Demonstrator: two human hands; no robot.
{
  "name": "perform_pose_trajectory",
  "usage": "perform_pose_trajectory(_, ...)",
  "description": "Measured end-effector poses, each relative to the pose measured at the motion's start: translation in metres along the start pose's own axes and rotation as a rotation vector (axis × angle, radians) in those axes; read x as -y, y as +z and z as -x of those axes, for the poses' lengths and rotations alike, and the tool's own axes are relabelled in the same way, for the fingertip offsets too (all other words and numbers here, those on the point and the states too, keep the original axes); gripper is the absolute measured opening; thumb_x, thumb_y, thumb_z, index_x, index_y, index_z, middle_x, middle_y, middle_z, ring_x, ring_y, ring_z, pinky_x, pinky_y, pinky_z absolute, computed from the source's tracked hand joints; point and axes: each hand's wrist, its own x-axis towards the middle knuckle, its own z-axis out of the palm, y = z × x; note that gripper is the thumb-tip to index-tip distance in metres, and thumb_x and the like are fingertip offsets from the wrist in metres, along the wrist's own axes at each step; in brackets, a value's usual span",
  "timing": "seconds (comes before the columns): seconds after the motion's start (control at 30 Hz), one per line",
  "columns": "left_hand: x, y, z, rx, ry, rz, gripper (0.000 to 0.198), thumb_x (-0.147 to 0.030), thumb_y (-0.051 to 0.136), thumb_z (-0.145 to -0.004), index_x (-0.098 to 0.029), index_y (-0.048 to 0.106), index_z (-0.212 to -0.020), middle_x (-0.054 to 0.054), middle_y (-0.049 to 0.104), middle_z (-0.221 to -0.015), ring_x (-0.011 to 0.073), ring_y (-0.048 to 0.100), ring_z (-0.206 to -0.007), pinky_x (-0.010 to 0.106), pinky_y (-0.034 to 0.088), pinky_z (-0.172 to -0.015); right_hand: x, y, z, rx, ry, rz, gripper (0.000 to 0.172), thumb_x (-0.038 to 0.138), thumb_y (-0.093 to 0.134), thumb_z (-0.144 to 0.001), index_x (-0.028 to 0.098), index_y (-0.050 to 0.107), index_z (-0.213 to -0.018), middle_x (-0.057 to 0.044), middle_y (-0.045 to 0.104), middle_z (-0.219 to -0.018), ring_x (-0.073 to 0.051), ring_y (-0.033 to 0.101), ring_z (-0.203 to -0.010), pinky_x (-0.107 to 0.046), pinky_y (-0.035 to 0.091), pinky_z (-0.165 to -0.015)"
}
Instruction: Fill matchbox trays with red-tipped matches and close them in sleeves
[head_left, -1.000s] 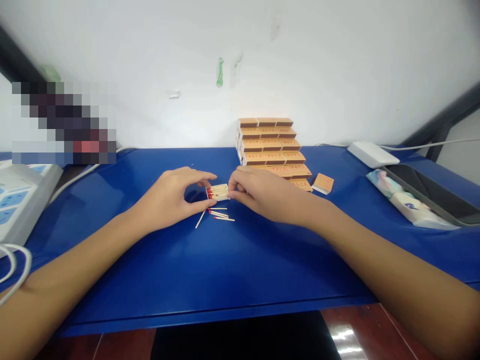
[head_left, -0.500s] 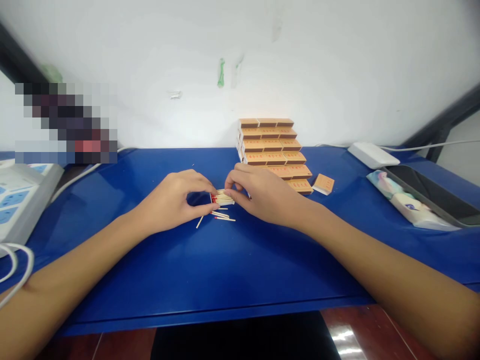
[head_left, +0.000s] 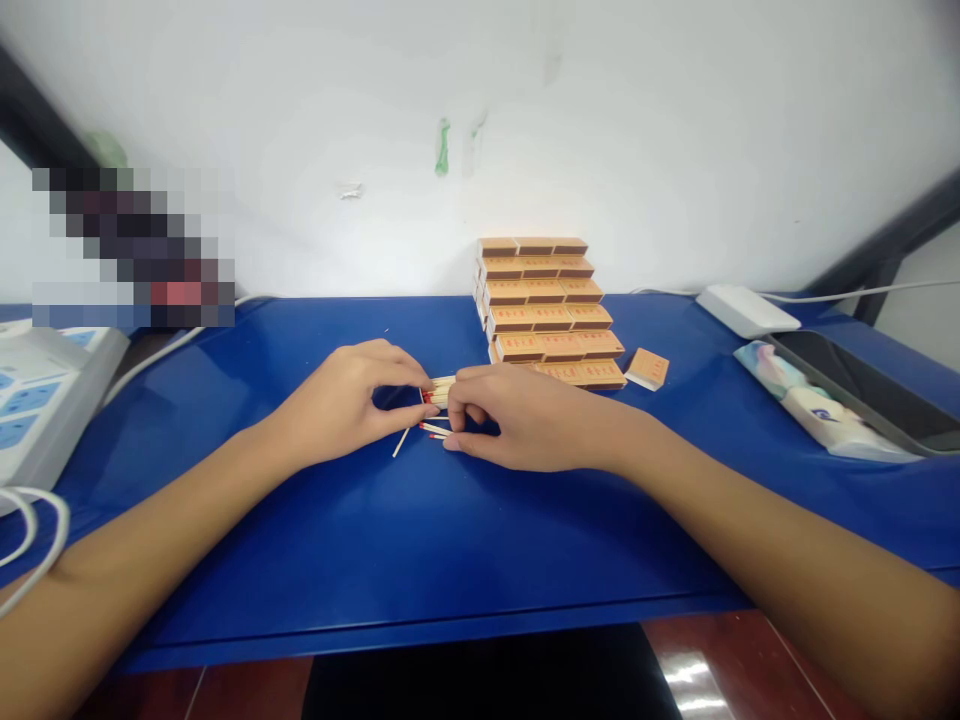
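A small matchbox tray full of red-tipped matches (head_left: pixel 442 391) lies on the blue table. My left hand (head_left: pixel 360 405) grips its left end between thumb and fingers. Several loose matches (head_left: pixel 435 429) are scattered just in front of the tray. My right hand (head_left: pixel 510 415) is over their right ends, its thumb and forefinger closing on a match with a red head (head_left: pixel 437 436). Its fingers hide the tray's right end and part of the loose matches. One more match (head_left: pixel 401 443) slants apart on the left.
Behind my right hand, orange matchboxes (head_left: pixel 551 318) rise in a stepped stack against the wall. A separate matchbox sleeve (head_left: pixel 648 369) sits to their right. A phone (head_left: pixel 862 385), a patterned packet (head_left: pixel 817 410) and a white box (head_left: pixel 746 311) lie at the right. A power strip (head_left: pixel 45 400) and white cables are at the left.
My right hand has moved from the matches in the tray down towards me to the loose matches on the table. My left hand stays on the tray.
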Motion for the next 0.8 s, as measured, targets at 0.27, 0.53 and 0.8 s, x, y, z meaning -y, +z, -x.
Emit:
perform_pose_trajectory(0.27,0.0,0.0,0.0,-0.01,-0.015,-0.01,0.023,-0.033,0.076,-0.095,-0.022,0.08,-0.114,0.007,0.08,-0.11,0.0241,0.074,-0.099,0.038,0.058,-0.087,-0.001,-0.003,-0.002,0.084,0.063,0.014,0.012,0.023,0.066,-0.101,0.018,0.068,-0.089,-0.005,0.072,-0.098,-0.015,0.061,-0.079,-0.029,0.04,-0.069)
perform_pose_trajectory(0.53,0.002,0.001,0.001,-0.019,0.029,0.014,0.012,-0.028,0.075,-0.096,-0.021,0.082,-0.103,0.006,0.078,-0.109,0.0208,0.073,-0.097,0.035,0.058,-0.088,-0.006,-0.01,0.0,0.086,0.098,0.044,0.02,0.032,0.059,-0.105,0.017,0.067,-0.095,-0.007,0.069,-0.1,-0.019,0.06,-0.084,-0.03,0.041,-0.073)
perform_pose_trajectory(0.8,-0.001,0.001,0.0,-0.032,0.002,0.001,0.027,-0.03,0.079,-0.093,-0.021,0.078,-0.118,0.005,0.079,-0.11,0.0211,0.072,-0.099,0.034,0.056,-0.088,-0.022,-0.018,-0.001,-0.008,0.103,0.114,0.018,0.031,0.053,-0.106,0.018,0.062,-0.096,-0.008,0.069,-0.101,-0.021,0.058,-0.087,-0.032,0.04,-0.075)
